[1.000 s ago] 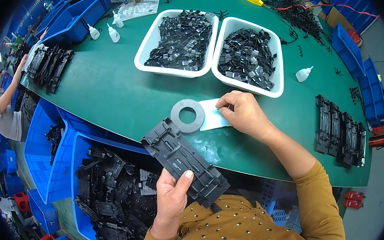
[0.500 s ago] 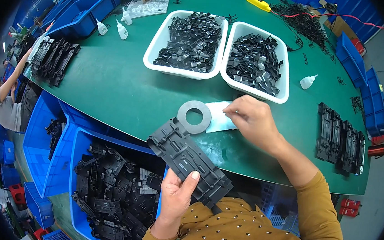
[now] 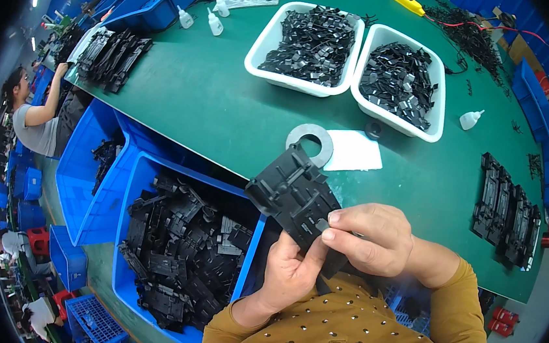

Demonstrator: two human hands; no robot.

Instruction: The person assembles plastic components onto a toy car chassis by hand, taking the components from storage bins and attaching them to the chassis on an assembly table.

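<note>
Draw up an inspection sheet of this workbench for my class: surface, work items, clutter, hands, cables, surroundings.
Surface: green tabletop; no damage made out.
Work items: black moulded part held tilted; grey ring beside a white sheet; two white tubs of small black pieces.
Clutter: white bottles; loose thin black pieces at far right.
Hands: left hand grips the part; right hand has thumb and forefinger at its face, anything pinched unclear.
Cables: red cable near a yellow block.
Surroundings: blue bin of black parts below the table edge; another person at left.
</note>
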